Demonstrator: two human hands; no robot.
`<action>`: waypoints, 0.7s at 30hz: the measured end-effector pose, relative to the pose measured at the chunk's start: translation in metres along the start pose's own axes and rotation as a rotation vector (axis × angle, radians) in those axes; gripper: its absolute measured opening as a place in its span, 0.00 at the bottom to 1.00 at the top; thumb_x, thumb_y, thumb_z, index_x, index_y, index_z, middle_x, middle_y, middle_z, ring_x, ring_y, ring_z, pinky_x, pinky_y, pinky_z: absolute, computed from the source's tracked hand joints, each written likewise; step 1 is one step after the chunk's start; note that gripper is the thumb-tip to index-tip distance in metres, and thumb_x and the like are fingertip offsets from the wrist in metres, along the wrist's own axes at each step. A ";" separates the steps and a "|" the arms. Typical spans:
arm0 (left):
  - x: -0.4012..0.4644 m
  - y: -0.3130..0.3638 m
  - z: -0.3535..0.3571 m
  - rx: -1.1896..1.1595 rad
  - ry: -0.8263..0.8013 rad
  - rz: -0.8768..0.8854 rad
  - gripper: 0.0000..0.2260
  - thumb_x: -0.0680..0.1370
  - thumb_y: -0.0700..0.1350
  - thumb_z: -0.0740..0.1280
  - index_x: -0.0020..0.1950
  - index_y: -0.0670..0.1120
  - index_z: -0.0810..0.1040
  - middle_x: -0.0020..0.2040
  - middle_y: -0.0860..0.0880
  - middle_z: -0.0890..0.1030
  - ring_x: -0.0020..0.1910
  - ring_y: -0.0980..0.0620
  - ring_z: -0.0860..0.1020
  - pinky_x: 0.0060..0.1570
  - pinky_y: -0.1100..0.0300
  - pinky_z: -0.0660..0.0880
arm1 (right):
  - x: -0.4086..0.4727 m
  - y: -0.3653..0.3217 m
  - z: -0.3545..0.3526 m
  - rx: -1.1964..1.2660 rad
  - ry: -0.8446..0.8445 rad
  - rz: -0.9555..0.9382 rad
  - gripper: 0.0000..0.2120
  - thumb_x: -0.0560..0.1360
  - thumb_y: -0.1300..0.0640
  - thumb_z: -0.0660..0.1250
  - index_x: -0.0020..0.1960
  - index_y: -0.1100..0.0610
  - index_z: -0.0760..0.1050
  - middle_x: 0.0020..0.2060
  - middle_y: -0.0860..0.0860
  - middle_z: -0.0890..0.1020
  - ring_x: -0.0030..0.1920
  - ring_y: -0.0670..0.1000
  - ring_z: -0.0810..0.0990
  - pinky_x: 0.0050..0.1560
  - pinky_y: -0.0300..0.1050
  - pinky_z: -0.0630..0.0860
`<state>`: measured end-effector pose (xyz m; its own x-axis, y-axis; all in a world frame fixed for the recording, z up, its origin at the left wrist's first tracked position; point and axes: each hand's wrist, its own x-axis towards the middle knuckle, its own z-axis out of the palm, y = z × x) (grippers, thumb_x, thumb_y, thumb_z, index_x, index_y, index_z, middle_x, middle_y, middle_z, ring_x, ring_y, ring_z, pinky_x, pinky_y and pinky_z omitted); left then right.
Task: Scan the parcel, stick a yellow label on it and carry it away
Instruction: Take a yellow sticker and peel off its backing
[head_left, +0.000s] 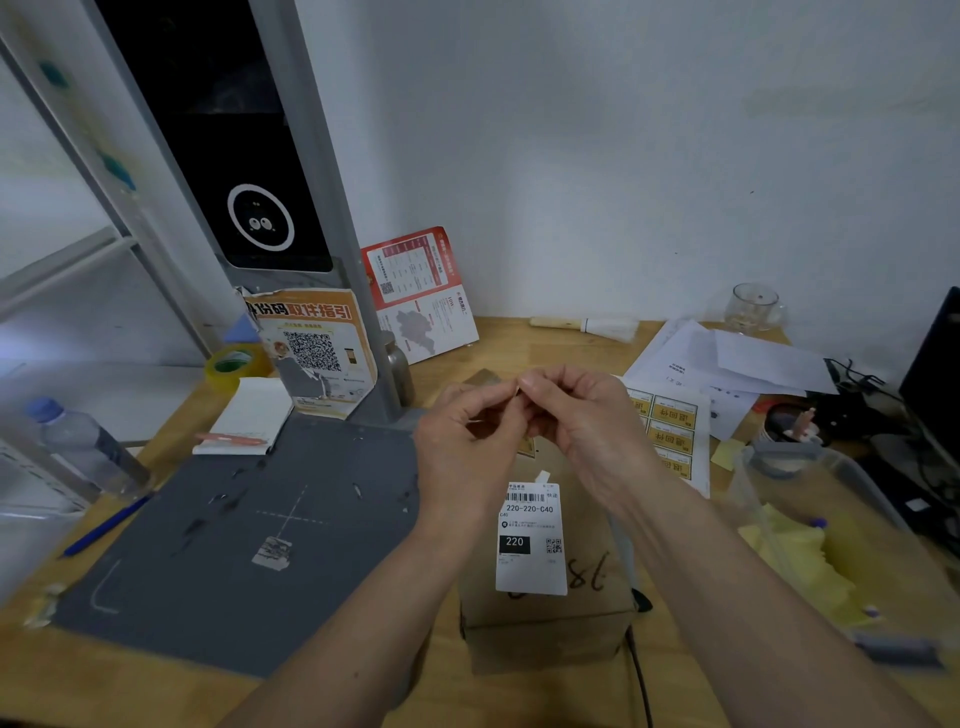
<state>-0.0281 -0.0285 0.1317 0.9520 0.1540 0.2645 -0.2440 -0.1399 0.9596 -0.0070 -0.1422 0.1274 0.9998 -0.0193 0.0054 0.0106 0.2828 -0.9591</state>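
A brown cardboard parcel (550, 618) sits on the wooden desk below my hands, with a white shipping label (530, 535) on its top. My left hand (467, 441) and my right hand (587, 421) meet above the parcel's far end, fingertips pinched together on a small yellow label (519, 391) seen almost edge-on. Part of that label or another yellow one shows under my hands at the parcel's top. A sheet of yellow labels (670, 431) lies just right of my right hand.
A grey scanning mat (249, 525) lies left of the parcel under the scanner post (249, 156). A water bottle (88, 447), blue pen (104, 527), notepad (249, 415) and tape roll (228, 364) are at the left. A clear bin (831, 519), papers and cables fill the right.
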 end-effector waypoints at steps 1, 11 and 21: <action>0.000 0.000 0.000 0.000 0.001 -0.002 0.08 0.72 0.42 0.72 0.46 0.55 0.83 0.43 0.50 0.81 0.44 0.55 0.82 0.43 0.71 0.76 | 0.000 0.000 0.000 -0.003 -0.005 0.000 0.06 0.75 0.65 0.67 0.40 0.61 0.80 0.31 0.54 0.81 0.32 0.48 0.78 0.34 0.39 0.75; -0.001 0.005 -0.002 -0.085 -0.042 -0.085 0.13 0.74 0.41 0.71 0.40 0.60 0.84 0.41 0.50 0.85 0.43 0.53 0.84 0.42 0.66 0.79 | -0.002 -0.003 0.000 -0.045 -0.003 -0.010 0.07 0.75 0.65 0.66 0.39 0.60 0.80 0.30 0.53 0.80 0.31 0.49 0.76 0.31 0.38 0.73; 0.012 0.009 -0.012 -0.392 -0.089 -0.447 0.05 0.73 0.41 0.72 0.43 0.39 0.84 0.37 0.43 0.86 0.36 0.50 0.85 0.42 0.59 0.83 | -0.007 -0.002 0.003 -0.194 -0.016 -0.028 0.09 0.76 0.62 0.66 0.39 0.56 0.79 0.29 0.49 0.79 0.31 0.47 0.75 0.32 0.39 0.73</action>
<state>-0.0206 -0.0164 0.1445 0.9857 0.0303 -0.1656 0.1496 0.2933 0.9443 -0.0136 -0.1393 0.1304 0.9993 -0.0091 0.0358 0.0364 0.0921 -0.9951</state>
